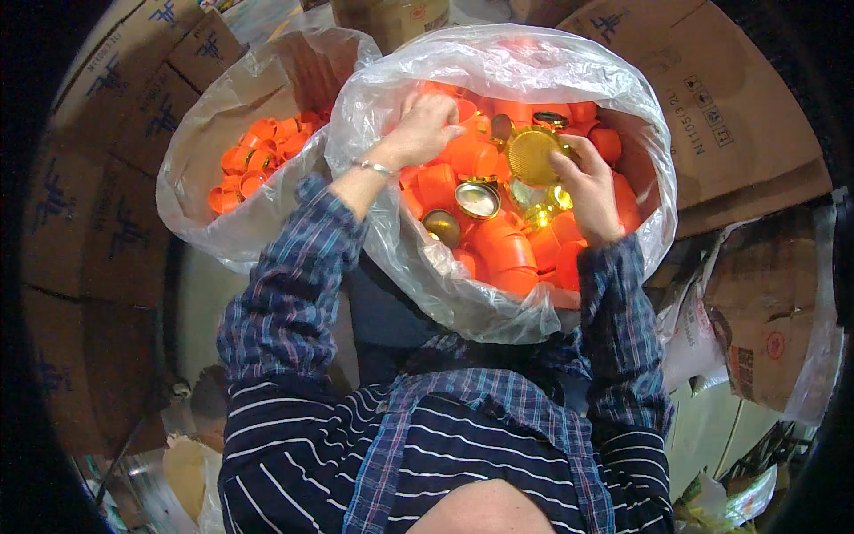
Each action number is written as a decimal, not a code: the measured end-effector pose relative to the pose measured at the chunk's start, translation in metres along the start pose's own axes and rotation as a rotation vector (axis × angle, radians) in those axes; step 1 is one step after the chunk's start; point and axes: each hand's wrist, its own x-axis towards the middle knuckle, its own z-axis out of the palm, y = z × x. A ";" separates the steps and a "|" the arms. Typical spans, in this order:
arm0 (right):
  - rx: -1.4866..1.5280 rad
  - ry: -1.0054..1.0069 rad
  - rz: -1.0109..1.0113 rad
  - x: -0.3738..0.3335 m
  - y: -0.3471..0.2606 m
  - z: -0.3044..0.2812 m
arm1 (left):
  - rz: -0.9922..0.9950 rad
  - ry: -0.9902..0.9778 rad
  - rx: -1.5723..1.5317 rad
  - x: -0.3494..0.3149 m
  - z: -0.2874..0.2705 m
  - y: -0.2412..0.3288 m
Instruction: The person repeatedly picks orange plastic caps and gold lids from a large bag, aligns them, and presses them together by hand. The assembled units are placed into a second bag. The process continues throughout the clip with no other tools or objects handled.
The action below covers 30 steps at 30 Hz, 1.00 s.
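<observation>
My right hand (589,187) grips a gold round lid (535,155) by its edge, thumb on the lid's face, over the right part of a large bag. My left hand (425,129) reaches into the far left of that bag, its fingers curled down among orange cup-shaped caps (508,249); what they hold is hidden. The clear plastic bag (534,55) is full of these caps. Among them lie a gold-rimmed lid with a pale inside (478,199), a darker gold lid (441,227) and shiny yellow pieces (544,209).
To the left stands a second clear bag (191,182) with more orange caps (258,160) in it. Brown cardboard boxes (98,205) line the left side. Another large carton (712,107) rises at the right, with a plastic-wrapped box (765,303) below it.
</observation>
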 end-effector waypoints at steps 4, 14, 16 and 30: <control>0.506 0.004 0.044 -0.041 -0.033 0.008 | -0.165 0.020 -1.546 -0.054 0.002 0.059; -0.381 0.174 -0.422 -0.107 -0.045 0.056 | -0.336 0.256 -2.031 -0.116 0.040 0.155; -0.448 0.180 -0.463 -0.114 -0.047 0.058 | -0.350 0.255 -2.013 -0.122 0.034 0.161; -0.109 0.120 -0.223 -0.111 -0.031 0.066 | -0.103 0.547 -1.116 -0.144 0.057 0.175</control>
